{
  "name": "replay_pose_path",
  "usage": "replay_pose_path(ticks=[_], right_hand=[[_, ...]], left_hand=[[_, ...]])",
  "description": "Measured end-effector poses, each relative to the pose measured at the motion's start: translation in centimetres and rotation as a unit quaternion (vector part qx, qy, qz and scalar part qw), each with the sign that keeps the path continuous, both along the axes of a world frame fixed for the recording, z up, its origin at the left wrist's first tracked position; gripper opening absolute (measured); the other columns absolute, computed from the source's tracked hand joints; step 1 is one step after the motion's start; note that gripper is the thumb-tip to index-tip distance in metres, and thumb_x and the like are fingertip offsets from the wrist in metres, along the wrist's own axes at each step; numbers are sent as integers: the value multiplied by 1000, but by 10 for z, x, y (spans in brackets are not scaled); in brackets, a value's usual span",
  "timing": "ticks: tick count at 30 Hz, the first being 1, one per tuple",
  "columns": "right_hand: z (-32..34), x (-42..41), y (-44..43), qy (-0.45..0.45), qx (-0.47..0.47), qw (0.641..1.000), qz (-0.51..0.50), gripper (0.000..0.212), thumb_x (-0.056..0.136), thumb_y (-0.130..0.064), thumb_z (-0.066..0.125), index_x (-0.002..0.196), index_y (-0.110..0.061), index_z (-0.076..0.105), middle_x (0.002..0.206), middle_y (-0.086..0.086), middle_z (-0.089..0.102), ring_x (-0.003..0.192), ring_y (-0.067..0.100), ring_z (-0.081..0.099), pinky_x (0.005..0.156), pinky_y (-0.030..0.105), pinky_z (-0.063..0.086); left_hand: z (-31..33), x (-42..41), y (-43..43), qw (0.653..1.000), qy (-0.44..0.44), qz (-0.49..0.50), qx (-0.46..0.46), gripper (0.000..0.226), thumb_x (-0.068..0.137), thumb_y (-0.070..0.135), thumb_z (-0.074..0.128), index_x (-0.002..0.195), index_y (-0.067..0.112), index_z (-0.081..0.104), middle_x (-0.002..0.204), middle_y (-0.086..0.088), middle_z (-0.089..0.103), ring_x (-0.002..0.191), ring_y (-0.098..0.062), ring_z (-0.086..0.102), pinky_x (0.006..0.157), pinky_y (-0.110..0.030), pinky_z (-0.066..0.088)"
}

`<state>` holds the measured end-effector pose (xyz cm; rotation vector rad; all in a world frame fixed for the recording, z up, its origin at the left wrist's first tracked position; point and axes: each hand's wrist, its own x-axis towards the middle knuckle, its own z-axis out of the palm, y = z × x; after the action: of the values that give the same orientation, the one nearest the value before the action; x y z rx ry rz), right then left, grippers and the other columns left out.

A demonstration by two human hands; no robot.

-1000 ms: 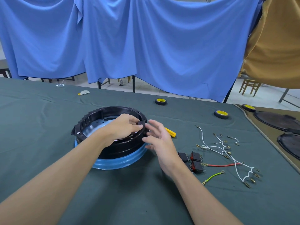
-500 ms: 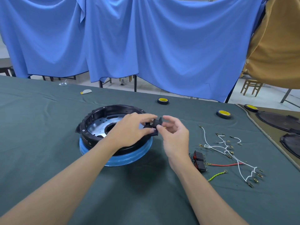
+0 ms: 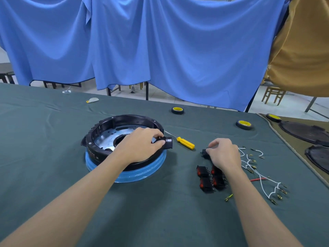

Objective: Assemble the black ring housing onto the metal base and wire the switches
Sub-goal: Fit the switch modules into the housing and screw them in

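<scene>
The black ring housing [image 3: 99,127] sits on the metal base [image 3: 105,139], which is wrapped in blue film [image 3: 142,172]. My left hand [image 3: 140,146] rests over the ring's right rim and pinches a small black switch [image 3: 168,142] there. My right hand [image 3: 224,154] is to the right on the cloth, its fingers curled round another black switch [image 3: 204,153]. Several black switches with red rockers [image 3: 206,179] lie just below that hand. A bundle of white wires with brass terminals [image 3: 258,173] lies further right, with a red wire [image 3: 258,179] and a yellow-green one [image 3: 228,197].
A yellow-handled screwdriver [image 3: 185,143] lies between ring and switches. Two rolls of black tape with yellow cores [image 3: 177,110] [image 3: 244,124] sit further back, a third [image 3: 273,117] at the far right. Dark round parts [image 3: 302,131] lie on the neighbouring tan surface. Blue drapes hang behind.
My right hand let go of the switch held between both hands and moved right to the loose switches, gripping one. My left hand keeps the first switch at the ring's rim.
</scene>
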<state>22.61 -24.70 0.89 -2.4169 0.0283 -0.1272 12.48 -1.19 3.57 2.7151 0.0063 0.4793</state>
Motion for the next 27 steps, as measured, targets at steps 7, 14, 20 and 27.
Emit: replay_pose_path(ticks=[7,14,20,27], right_hand=[[5,-14,-3,-120,-109,987,23,20,91,-33,59,98,-19,70,101,4,70,103,31,57,87,38,50],[24,-37,-13,26,-211,955,204,25,79,-55,68,79,-32,60,95,-2,63,97,24,57,73,32,46],[19,-48,-1,31,-261,937,230,32,75,-54,71,95,-33,57,110,2,58,106,27,54,82,34,47],[24,-68,21,-100,-112,949,276,28,80,-40,64,107,-34,60,91,-12,60,91,18,54,83,35,47]], left_hand=[[1,-2,-2,1000,-5,1,-1,27,97,46,50,117,35,64,68,23,50,77,-10,51,55,-25,32],[3,-10,-8,998,-52,18,24,32,97,47,48,118,28,64,95,12,68,96,-19,60,77,-37,50],[13,-21,-5,983,-169,68,-34,20,95,24,54,108,23,70,96,7,73,96,-20,63,82,-40,52],[19,-41,51,968,-173,180,-18,17,92,18,58,92,18,75,83,4,72,91,-28,62,82,-40,49]])
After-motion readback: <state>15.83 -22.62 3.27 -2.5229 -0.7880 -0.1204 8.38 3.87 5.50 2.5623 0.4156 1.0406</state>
